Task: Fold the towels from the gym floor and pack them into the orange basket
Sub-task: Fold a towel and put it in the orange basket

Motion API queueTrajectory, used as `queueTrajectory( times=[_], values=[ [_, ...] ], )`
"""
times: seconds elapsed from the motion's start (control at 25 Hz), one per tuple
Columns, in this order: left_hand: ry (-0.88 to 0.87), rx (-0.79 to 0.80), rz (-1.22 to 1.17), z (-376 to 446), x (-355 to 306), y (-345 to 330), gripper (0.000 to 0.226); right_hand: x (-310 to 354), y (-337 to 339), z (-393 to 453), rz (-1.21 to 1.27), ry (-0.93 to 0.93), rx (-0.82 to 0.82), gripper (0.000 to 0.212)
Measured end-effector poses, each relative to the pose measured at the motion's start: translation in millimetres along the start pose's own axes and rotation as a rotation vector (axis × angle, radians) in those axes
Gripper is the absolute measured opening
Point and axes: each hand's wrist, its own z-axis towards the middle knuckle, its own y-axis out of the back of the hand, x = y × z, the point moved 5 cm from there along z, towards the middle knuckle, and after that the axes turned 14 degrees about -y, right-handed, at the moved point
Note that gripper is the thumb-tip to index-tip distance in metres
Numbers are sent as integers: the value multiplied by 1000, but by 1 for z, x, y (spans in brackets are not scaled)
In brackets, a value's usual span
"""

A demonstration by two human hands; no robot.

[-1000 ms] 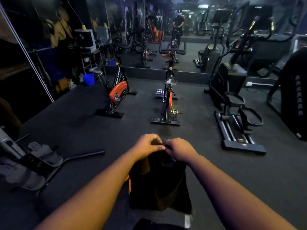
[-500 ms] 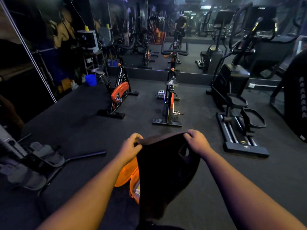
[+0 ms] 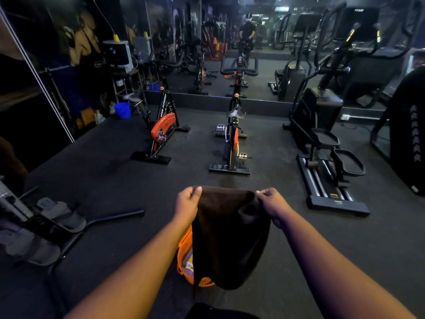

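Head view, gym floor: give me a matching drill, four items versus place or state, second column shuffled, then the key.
Column 1
1. dark towel
2. orange basket
3. blue bucket
4. left hand

Column 2
A. on the floor, partly hidden behind the hanging cloth
B. pinches one top corner of the cloth
C. held up, hanging from both hands
D. far left, by the mirrored wall

The right hand pinches the other corner.

Pairs: 1-C, 2-A, 3-D, 4-B

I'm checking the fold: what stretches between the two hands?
Head view: the dark towel's top edge, pinched by left hand and right hand.
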Motion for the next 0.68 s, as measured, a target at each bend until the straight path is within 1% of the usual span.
queueTrajectory(
  times=[0.04, 0.12, 0.16, 0.2, 0.28, 0.4, 0.56, 0.68],
  values=[
    [35, -65, -2, 1, 3, 1, 27, -4, 2, 0, 104, -27, -7, 36],
    [133, -194, -52, -1, 8, 5, 27, -9, 12, -3, 237, -52, -134, 27],
    [166, -229, -91, -4, 11, 6, 24, -12, 16, -6, 293, -54, -207, 22],
    [174, -237, -124, -7, 12, 5, 19, -13, 15, -10, 373, -45, -237, 18],
    [123, -173, -138, -15, 7, -4, 10, -11, 1, -21, 480, 11, -200, 15],
    [42, -7, -152, -27, -4, -31, 4, -5, -35, -37, 448, 67, -120, 11],
    [-48, 178, -117, -38, -13, -58, 19, -4, -71, -50, 438, 34, 62, 9],
    [-68, 190, -120, -40, -13, -61, 22, -3, -74, -52, 415, 21, 109, 8]
  ],
)
